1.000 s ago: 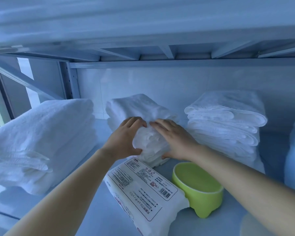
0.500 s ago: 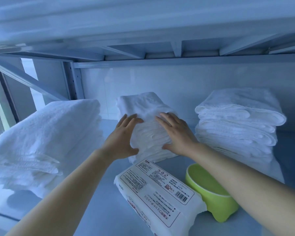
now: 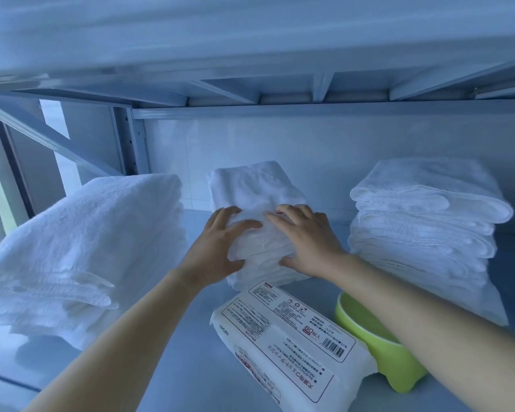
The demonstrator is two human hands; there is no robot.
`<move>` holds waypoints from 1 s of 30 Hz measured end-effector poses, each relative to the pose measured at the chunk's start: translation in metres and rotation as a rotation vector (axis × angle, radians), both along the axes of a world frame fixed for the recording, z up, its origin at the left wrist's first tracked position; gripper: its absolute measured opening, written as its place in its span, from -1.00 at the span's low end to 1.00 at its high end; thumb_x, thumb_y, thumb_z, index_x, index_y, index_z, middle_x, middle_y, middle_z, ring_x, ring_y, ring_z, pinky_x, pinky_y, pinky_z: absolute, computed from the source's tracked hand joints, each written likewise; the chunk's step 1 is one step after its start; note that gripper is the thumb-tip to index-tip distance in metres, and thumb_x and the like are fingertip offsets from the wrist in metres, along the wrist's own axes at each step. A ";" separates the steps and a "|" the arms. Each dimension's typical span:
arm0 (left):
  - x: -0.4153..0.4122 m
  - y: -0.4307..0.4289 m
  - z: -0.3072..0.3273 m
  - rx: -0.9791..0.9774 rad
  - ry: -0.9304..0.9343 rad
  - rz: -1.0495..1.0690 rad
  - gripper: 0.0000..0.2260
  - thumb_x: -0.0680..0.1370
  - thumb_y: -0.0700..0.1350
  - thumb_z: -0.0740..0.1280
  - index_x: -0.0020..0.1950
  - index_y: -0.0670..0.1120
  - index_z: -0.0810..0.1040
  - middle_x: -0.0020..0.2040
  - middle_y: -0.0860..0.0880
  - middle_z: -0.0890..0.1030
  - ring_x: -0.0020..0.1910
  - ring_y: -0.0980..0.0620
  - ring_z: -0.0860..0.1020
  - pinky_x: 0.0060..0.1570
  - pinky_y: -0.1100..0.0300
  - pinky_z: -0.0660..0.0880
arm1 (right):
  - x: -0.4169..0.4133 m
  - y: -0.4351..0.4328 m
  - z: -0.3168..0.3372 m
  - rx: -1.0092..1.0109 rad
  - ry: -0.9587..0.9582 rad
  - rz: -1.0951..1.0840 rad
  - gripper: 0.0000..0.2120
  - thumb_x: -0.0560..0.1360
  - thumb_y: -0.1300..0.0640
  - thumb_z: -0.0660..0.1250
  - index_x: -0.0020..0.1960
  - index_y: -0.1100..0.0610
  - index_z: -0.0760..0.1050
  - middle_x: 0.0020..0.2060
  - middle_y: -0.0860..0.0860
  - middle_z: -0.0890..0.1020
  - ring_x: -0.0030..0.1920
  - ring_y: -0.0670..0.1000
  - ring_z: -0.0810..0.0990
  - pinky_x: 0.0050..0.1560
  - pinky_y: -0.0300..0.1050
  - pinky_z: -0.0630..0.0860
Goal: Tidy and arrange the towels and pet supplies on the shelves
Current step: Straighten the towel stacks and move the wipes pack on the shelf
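Note:
A small stack of folded white towels (image 3: 254, 188) stands in the middle of the shelf near the back wall. My left hand (image 3: 214, 248) grips its front left side, thumb across the front edge. My right hand (image 3: 308, 242) lies on its front right side, fingers spread over the top. A larger pile of white towels (image 3: 84, 245) sits to the left, and a tall neat stack of white towels (image 3: 428, 227) to the right. A white pack of pet wipes (image 3: 292, 343) lies flat in front, beside a lime-green pet bowl (image 3: 399, 364) partly hidden under my right forearm.
The shelf board (image 3: 167, 367) is pale blue-white metal, with bare surface at the front left. The underside of the upper shelf (image 3: 250, 93) hangs low overhead. A diagonal brace and upright post (image 3: 131, 144) stand at the back left.
The middle towel stack has slid back toward the wall under both hands. My hands moved forward with it, and the view has shifted left and closer.

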State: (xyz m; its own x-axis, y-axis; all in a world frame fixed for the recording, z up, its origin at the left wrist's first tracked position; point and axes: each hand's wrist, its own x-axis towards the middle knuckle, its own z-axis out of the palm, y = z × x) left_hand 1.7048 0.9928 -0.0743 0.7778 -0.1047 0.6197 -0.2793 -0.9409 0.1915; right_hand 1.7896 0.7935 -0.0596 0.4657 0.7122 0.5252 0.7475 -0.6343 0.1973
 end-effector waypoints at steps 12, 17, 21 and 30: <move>-0.019 0.006 0.004 -0.048 0.087 0.095 -0.41 0.41 -0.10 0.45 0.36 0.23 0.32 0.49 0.09 0.10 0.47 0.01 0.14 0.27 0.05 0.37 | -0.019 -0.013 0.005 0.022 0.175 0.130 -0.20 0.34 0.04 0.47 0.47 -0.05 0.16 0.47 -0.06 0.16 0.44 -0.03 0.12 0.31 -0.06 0.21; -0.040 -0.008 0.002 -0.102 0.030 0.085 -0.58 0.47 0.01 0.38 0.30 0.21 0.39 0.47 0.13 0.15 0.42 0.06 0.22 0.12 0.18 0.36 | -0.039 -0.033 0.001 0.099 0.284 0.171 -0.33 0.44 0.02 0.39 0.47 -0.06 0.18 0.46 -0.12 0.18 0.44 -0.10 0.14 0.41 -0.14 0.16; -0.065 -0.026 -0.004 -0.108 0.089 0.024 -0.66 0.48 0.06 0.35 0.24 0.22 0.42 0.40 0.18 0.27 0.28 0.08 0.39 0.07 0.23 0.33 | -0.060 -0.045 -0.005 0.097 0.358 0.188 -0.48 0.52 0.05 0.29 0.44 -0.06 0.23 0.41 -0.11 0.28 0.39 -0.11 0.22 0.37 -0.22 0.17; -0.111 -0.068 -0.017 -0.064 0.283 -0.071 -0.75 0.52 0.13 0.26 0.20 0.21 0.48 0.16 0.27 0.46 -0.06 0.26 0.46 -0.01 0.24 0.45 | -0.095 -0.066 -0.011 0.049 0.409 0.235 -0.66 0.51 0.02 0.28 0.29 -0.08 0.44 0.18 -0.18 0.45 0.16 -0.17 0.42 0.17 -0.25 0.37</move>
